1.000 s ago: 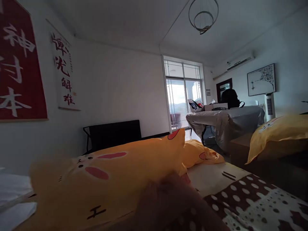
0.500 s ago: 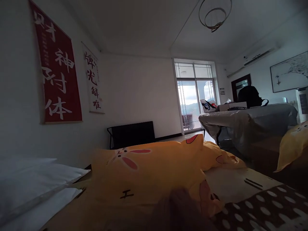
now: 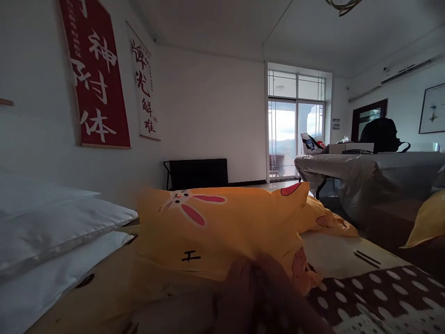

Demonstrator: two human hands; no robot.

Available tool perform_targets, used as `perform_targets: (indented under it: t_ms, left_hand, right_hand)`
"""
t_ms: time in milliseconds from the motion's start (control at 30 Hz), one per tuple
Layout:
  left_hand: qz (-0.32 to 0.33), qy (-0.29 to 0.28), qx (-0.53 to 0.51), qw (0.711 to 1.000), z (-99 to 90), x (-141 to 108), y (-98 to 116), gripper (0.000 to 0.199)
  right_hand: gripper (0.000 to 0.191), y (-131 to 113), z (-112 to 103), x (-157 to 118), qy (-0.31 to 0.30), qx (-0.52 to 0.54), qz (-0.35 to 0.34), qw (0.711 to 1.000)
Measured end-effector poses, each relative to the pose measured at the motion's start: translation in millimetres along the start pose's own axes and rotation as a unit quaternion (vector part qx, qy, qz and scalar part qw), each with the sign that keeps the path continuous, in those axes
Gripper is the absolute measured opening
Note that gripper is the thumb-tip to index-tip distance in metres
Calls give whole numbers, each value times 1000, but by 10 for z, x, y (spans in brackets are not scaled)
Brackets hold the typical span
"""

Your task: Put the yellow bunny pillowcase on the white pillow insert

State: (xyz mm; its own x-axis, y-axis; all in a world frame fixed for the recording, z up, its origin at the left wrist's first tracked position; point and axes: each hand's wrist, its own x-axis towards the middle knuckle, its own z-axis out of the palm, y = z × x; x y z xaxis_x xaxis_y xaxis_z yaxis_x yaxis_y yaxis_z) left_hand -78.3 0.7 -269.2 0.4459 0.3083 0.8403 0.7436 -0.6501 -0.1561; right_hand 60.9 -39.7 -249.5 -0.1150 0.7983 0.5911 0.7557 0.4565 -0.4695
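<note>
A plump yellow pillow [image 3: 229, 227] with a white rabbit print lies across the bed, its near edge toward me. My left hand [image 3: 239, 278] and my right hand [image 3: 271, 271] are side by side at that near edge, right of the pillow's middle. Both look dark and blurred; their fingers press together on the yellow cloth and seem to pinch it. The fingertips are hard to make out. More crumpled yellow cloth [image 3: 323, 220] lies behind the pillow's right end.
White pillows [image 3: 62, 218] are stacked at the left. The bed has a brown dotted cover [image 3: 368, 292] at the right. Beyond stand a covered table [image 3: 354, 171] with a black backpack [image 3: 378, 134], and a black folded panel [image 3: 198, 173] by the wall.
The view has tilted down and turned slightly left. Both hands now show at the pillow's near edge, where before only one dark, blurred hand shape could be told.
</note>
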Motion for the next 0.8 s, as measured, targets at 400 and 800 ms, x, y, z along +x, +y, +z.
perform_targets:
  t_ms: [400, 800]
  left_hand:
    - [-77, -23, 114, 990, -79, 35, -36, 20]
    - [-66, -28, 107, 992, -249, 101, -76, 25]
  right_hand:
    - [10, 34, 29, 48, 41, -147, -70, 986]
    - [8, 6, -22, 40, 53, -155, -81, 983]
